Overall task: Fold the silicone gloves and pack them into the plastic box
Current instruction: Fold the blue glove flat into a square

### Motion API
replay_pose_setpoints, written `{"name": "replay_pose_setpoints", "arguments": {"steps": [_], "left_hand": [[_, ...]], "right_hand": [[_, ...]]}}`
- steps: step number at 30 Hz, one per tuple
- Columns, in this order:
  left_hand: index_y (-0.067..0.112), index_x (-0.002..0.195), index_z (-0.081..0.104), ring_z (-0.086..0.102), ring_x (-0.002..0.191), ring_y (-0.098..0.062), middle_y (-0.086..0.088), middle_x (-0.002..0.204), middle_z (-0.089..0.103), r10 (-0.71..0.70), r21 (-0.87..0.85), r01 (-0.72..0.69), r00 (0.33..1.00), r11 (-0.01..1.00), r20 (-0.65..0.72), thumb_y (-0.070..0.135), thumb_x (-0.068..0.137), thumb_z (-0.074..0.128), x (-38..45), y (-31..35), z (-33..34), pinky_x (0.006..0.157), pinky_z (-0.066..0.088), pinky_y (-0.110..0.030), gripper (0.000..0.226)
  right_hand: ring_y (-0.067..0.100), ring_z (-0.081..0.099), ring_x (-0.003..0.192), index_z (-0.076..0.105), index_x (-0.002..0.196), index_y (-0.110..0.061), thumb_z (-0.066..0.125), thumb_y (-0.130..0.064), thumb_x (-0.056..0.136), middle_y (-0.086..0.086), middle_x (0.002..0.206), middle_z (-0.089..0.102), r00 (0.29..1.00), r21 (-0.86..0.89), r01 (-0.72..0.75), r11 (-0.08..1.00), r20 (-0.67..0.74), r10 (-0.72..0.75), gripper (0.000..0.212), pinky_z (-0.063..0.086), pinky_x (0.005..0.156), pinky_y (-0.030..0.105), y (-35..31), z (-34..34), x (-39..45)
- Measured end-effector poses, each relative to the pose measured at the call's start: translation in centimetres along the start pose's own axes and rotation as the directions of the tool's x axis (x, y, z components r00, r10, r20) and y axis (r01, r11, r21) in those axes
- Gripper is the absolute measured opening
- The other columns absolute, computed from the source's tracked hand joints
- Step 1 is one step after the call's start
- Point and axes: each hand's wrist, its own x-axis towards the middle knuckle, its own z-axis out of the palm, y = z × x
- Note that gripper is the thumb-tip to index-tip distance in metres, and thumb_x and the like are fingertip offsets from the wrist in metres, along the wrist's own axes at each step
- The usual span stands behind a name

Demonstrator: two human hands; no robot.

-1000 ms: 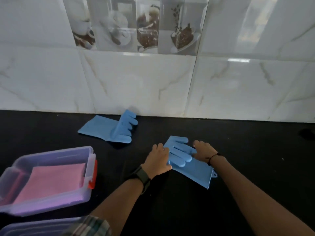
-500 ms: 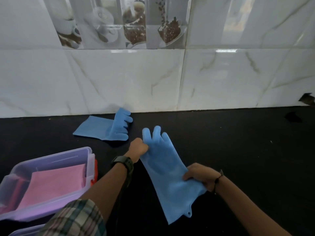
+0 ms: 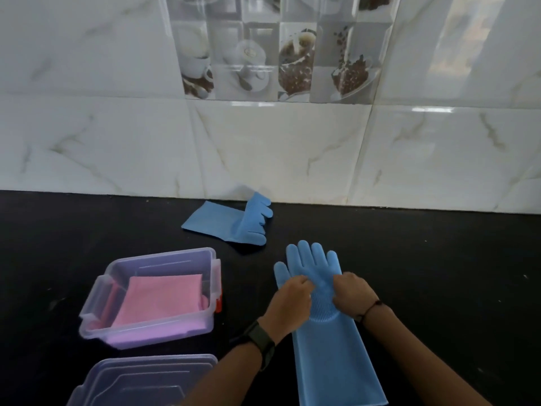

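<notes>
- Blue silicone, that's the near glove (image 3: 328, 341): lying flat on the black bench (image 3: 439, 273), fingers pointing at the wall, cuff toward the person, bristly palm side up. Not folded yet afaict.
- 2nd glove (image 3: 228, 222) sits further back, near the tiled wall (image 3: 263, 148), well apart from the 1st. Finger end looks bent up/over the cuff part, so maybe half folded, can't say for sure.
- Plastic box (image 3: 152, 297) is open, left of the near glove, w/ a pink cloth (image 3: 162, 298) inside. No blue glove in it. Lid (image 3: 146, 382) lies on the bench in front of the box.
- So progress-wise: early. Both gloves are out of the box, so folding + packing + prob closing the lid are all left.
- Left hand (image 3: 289, 303): grip curled, fingertips pinched on the thumb-side edge of the near glove's palm.
- Right hand (image 3: 352, 294): grip curled too, knuckles up, pinching/pressing the other edge of the palm.
- Both hands are just beside each other, bristle patch between them. Looks like setup for the 1st fold, imo.
</notes>
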Motion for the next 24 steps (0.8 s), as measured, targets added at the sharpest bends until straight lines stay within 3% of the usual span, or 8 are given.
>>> {"name": "replay_pose_setpoints", "arguments": {"steps": [4,7,10,11,14,17,21,24], "left_hand": [[-0.001,0.107,0.063,0.061,0.103,-0.027,-0.015,0.11,0.064,-0.255,-0.07,0.246,0.951,0.967,-0.173,-0.003,0.089,0.044,2.7,-1.7,-3.7,0.088,0.048,-0.029,0.026],[0.001,0.122,0.051,0.05,0.117,-0.025,-0.015,0.125,0.055,-0.389,0.062,0.421,0.877,0.905,-0.282,-0.004,0.086,0.047,4.7,-4.4,-6.1,0.101,0.041,-0.028,0.037],[0.004,0.145,0.023,0.028,0.138,-0.038,-0.02,0.15,0.029,-0.492,0.297,0.554,0.831,0.778,-0.261,0.004,0.09,0.048,5.7,-6.6,-6.8,0.116,0.026,-0.039,0.06],[0.005,0.148,0.015,0.021,0.142,-0.04,-0.021,0.155,0.02,-0.52,0.337,0.575,0.818,0.746,-0.245,0.005,0.091,0.045,6.0,-7.1,-6.6,0.118,0.023,-0.041,0.065],[0.006,0.15,0.007,0.02,0.143,-0.037,-0.017,0.157,0.014,-0.538,0.384,0.592,0.806,0.709,-0.248,0.004,0.093,0.04,7.1,-8.6,-5.5,0.117,0.026,-0.038,0.066],[0.006,0.151,0.003,0.02,0.145,-0.028,-0.012,0.159,0.013,-0.513,0.34,0.586,0.809,0.735,-0.286,0.003,0.097,0.034,8.2,-10.2,-4.1,0.117,0.027,-0.033,0.062],[0.011,0.144,0.029,0.047,0.128,-0.026,-0.013,0.143,0.045,-0.508,0.12,0.566,0.801,0.816,-0.316,0.003,0.094,0.04,9.3,-10.2,-3.8,0.103,0.043,-0.033,0.052],[0.009,0.122,0.053,0.061,0.102,-0.027,-0.01,0.112,0.065,-0.452,-0.09,0.462,0.78,0.883,-0.432,0.001,0.088,0.048,10.0,-9.1,-5.4,0.084,0.048,-0.031,0.035]], "right_hand": [[0.023,0.057,0.085,0.051,0.076,-0.01,0.048,-0.013,0.088,0.012,0.096,0.056,0.995,0.035,0.096,0.995,-0.046,-0.094,0.013,0.048,0.077,0.031,-2.4,-2.7,4.2],[0.03,0.06,0.09,0.059,0.087,-0.002,0.052,-0.014,0.084,0.016,0.096,0.062,0.979,0.172,0.187,0.967,-0.117,-0.169,0.015,0.046,0.074,0.034,-5.1,-4.4,8.7],[0.023,0.054,0.076,0.053,0.073,-0.004,0.051,-0.01,0.081,0.007,0.077,0.054,0.974,0.312,0.224,0.923,-0.101,-0.202,0.011,0.042,0.07,0.03,-8.0,-4.6,13.1],[0.022,0.052,0.08,0.054,0.08,-0.004,0.051,-0.008,0.082,0.006,0.08,0.052,0.975,0.386,0.222,0.895,-0.089,-0.204,0.006,0.041,0.072,0.029,-8.5,-4.4,14.6],[0.033,0.045,0.123,0.034,0.136,0.001,0.051,-0.004,0.083,0.019,0.133,0.046,0.975,0.566,0.22,0.795,-0.134,-0.175,0.056,0.04,0.102,0.039,-9.2,-3.8,19.1],[0.032,0.032,0.136,0.023,0.145,-0.005,0.053,0.002,0.082,0.016,0.149,0.03,0.937,0.63,0.345,0.696,-0.19,-0.292,0.07,0.031,0.112,0.041,-9.1,-3.2,23.3],[0.026,0.058,0.092,0.058,0.104,-0.005,0.06,-0.007,0.08,0.014,0.097,0.06,0.915,0.706,0.338,0.622,-0.092,-0.393,0.024,0.046,0.078,0.032,-8.5,-3.2,25.6],[0.023,0.055,0.08,0.062,0.087,-0.001,0.057,-0.005,0.081,0.012,0.081,0.058,0.924,0.911,0.244,0.333,-0.113,-0.366,0.009,0.046,0.069,0.032,-7.7,-4.1,23.8]]}}
